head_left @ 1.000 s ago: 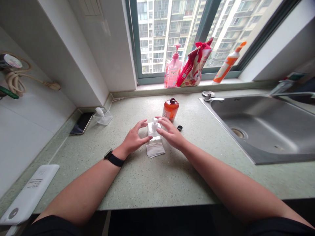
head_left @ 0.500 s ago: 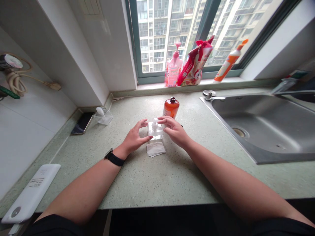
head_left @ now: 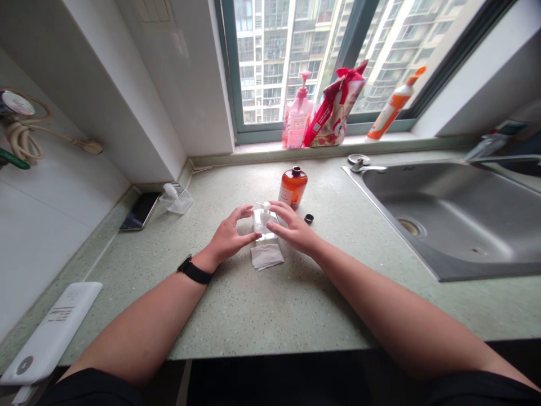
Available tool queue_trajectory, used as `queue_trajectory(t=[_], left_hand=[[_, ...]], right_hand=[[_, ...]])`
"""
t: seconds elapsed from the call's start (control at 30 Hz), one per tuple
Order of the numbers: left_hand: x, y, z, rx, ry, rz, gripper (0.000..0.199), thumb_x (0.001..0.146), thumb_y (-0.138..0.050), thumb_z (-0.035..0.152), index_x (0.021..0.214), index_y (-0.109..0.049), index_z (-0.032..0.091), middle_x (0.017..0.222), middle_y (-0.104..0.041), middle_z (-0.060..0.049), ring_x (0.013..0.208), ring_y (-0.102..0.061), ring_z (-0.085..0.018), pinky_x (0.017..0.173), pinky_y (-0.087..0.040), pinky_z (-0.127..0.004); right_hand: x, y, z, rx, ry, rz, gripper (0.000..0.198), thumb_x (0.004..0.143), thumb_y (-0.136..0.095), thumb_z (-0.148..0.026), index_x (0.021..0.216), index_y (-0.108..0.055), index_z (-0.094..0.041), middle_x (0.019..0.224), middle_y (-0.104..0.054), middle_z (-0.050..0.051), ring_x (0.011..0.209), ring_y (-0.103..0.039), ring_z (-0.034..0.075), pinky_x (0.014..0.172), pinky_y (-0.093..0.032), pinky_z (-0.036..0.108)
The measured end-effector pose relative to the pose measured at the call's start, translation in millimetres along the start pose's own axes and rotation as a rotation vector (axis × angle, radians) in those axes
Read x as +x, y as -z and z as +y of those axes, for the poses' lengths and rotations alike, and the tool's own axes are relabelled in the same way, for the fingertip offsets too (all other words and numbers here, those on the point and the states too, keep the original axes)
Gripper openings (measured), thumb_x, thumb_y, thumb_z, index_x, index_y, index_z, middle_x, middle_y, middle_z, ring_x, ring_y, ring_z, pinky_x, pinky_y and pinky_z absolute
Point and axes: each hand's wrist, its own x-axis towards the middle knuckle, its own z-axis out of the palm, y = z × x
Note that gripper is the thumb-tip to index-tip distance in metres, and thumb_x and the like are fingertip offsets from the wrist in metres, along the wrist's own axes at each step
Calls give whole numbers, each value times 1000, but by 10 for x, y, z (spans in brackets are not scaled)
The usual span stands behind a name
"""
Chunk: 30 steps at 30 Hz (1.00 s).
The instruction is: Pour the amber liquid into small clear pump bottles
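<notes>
Left hand (head_left: 228, 234) was curved, with its thumb and fingers set against the body of a clear pump bottle (head_left: 260, 221), holding it at the left side. Right hand (head_left: 298, 228) was half-curled at the white pump head (head_left: 265, 208); whether its fingertips pressed on the pump could not be told. The clear pump bottle stood upright on the speckled counter (head_left: 270, 316), just behind a folded tissue (head_left: 267, 256). Its right side was largely covered by the right hand, and any liquid level inside could not be made out.

An uncapped amber bottle (head_left: 293, 181) stood behind the right hand, which hid part of its base; its label was too small to read. A black cap (head_left: 309, 219) lay to the right of that bottle. Near the left wall, a second clear dispenser (head_left: 177, 202) overlapped the edge of a dark phone (head_left: 141, 210). A white power bank (head_left: 53, 332) lay at the left, its cable (head_left: 24, 393) cut off by the frame. The sink (head_left: 448, 220) ran out of view at the right.
</notes>
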Motion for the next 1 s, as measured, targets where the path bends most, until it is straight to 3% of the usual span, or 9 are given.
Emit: queue_trajectory(t=[0.2,0.37,0.6,1.0], left_hand=[[-2,1,-8,11,1,-1,78,85,-91,49,151,-55,26,140,-74,-14,135,-69,-33,121,-51,-54],[-3,5,-14,11,8,1,79,85,-92,45,151,-55,24,140,-74,-14,135,-70,-32,121,-51,-53],[0,-3,-34,-6,-6,-1,77,85,-91,45,150,-55,24,140,-73,-14,135,-70,-32,121,-52,-54],[-42,-29,5,3,-164,24,72,92,-86,42,153,-54,25,150,-68,-15,138,-68,-31,125,-49,-53]], right_hand=[[22,65,-24,-20,17,25,37,97,-75,-55,128,-78,-35,147,-68,8,143,-60,30,126,-46,56],[44,144,-62,-36,-27,130,36,104,-63,-59,98,-80,-29,130,-73,9,132,-66,30,121,-49,59],[27,80,-28,-39,27,81,37,100,-71,-53,131,-76,-33,137,-72,9,135,-65,29,122,-50,55],[14,59,-104,-135,135,38,32,102,-69,-45,129,-78,-32,139,-71,9,135,-65,28,120,-52,54]])
